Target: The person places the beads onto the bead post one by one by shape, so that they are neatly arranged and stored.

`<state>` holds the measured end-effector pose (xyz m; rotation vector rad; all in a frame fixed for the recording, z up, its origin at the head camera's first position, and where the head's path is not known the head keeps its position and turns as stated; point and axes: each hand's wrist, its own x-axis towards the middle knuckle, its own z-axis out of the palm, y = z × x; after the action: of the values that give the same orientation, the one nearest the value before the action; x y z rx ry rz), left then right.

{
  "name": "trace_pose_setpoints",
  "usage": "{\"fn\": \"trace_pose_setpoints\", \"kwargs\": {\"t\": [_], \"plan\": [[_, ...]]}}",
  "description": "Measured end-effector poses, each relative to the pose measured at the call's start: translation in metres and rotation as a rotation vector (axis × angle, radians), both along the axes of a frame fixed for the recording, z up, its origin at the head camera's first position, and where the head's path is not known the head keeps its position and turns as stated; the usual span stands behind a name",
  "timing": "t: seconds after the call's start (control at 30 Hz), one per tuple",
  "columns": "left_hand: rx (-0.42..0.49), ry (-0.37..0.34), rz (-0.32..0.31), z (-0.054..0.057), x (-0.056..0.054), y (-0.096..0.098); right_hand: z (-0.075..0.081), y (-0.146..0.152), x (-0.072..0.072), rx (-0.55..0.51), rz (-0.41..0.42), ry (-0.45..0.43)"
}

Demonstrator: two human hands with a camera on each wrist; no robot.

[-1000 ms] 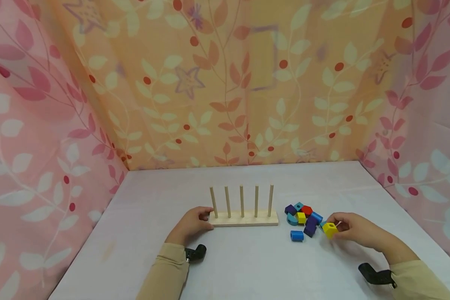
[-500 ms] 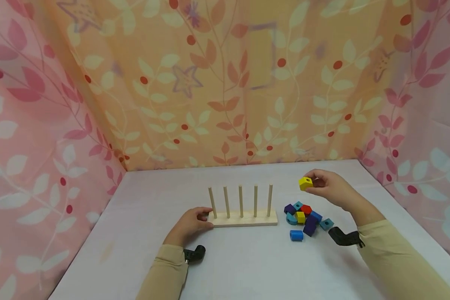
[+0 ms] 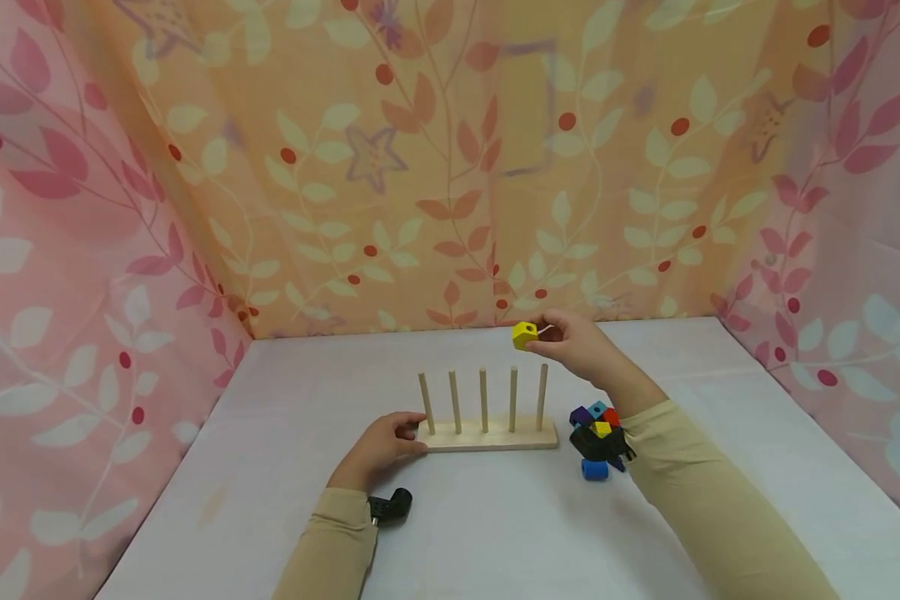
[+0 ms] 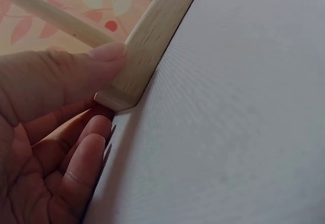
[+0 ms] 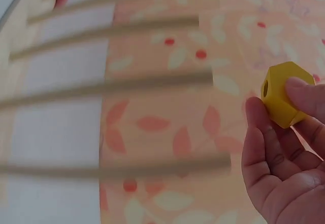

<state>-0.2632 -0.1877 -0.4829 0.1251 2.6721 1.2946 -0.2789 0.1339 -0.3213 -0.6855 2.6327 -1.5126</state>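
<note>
Yellow bead (image 3: 525,335), a small faceted block with a hole bored through it, hangs in the air above the pegs of the wooden rack (image 3: 487,437), near the second peg from the right. It looks light, stiff and smooth, best taken by its flat sides with the hole left free. The right hand (image 3: 579,345) pinches it so between thumb and fingertips. The left hand (image 3: 378,450) rests on the bench (image 3: 495,533), fingers curled round the rack's end
</note>
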Motion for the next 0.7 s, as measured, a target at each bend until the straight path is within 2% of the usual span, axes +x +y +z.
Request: {"fn": "trace_pose_setpoints", "kwargs": {"t": [0.1, 0.33, 0.47, 0.53, 0.7], "plan": [[-0.003, 0.005, -0.001, 0.001, 0.0, 0.001, 0.001, -0.021, 0.003, -0.053, 0.045, -0.006], [0.001, 0.04, -0.017, 0.0, -0.001, -0.001, 0.003, -0.067, 0.013, -0.147, 0.08, -0.022], [-0.008, 0.044, -0.02, -0.001, -0.002, -0.002, 0.001, -0.09, 0.018, -0.139, 0.101, 0.001], [-0.019, 0.032, -0.014, -0.001, -0.001, -0.002, -0.005, -0.101, 0.019, -0.122, 0.099, 0.022], [-0.014, 0.015, -0.002, 0.0, 0.0, 0.0, -0.013, -0.119, 0.022, -0.097, 0.054, 0.044]]}}
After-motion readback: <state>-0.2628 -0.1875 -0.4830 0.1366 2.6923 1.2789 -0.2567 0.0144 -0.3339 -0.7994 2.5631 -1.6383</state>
